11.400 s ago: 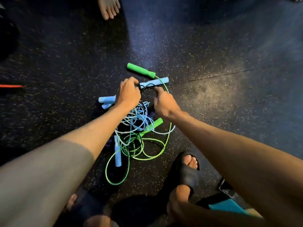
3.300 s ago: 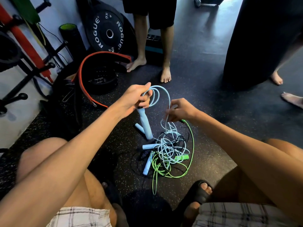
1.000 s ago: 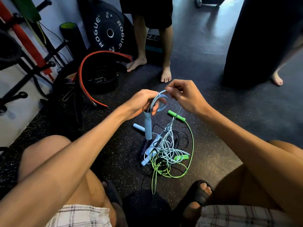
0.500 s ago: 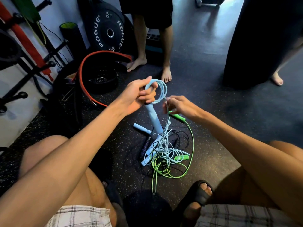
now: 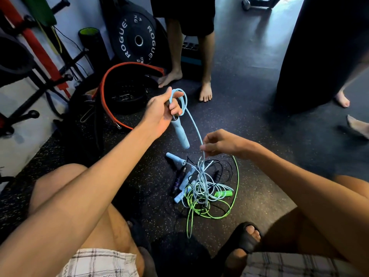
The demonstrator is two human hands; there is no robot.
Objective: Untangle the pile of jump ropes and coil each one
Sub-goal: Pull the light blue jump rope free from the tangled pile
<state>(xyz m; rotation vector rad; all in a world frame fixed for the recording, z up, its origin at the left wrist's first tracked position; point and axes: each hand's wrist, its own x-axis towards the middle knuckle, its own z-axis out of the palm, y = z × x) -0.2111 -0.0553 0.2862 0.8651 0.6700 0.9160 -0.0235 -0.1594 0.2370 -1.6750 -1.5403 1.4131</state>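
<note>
Wall-propped black plate point(image 5: 131, 48) reads ROGUE beyond the rope pile point(image 5: 201, 186).

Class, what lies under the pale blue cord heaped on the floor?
Beneath the pale blue cord: green cord loops, a green handle, a dark handle. Where they cross underneath is covered.

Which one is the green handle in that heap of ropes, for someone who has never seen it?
Look down at the dark speckled floor between the person's knees, where the tangled pile of jump ropes lies. On the pile's right edge lies the green handle. It is the only bright green handle in view; its neighbours are pale blue or dark.
</note>
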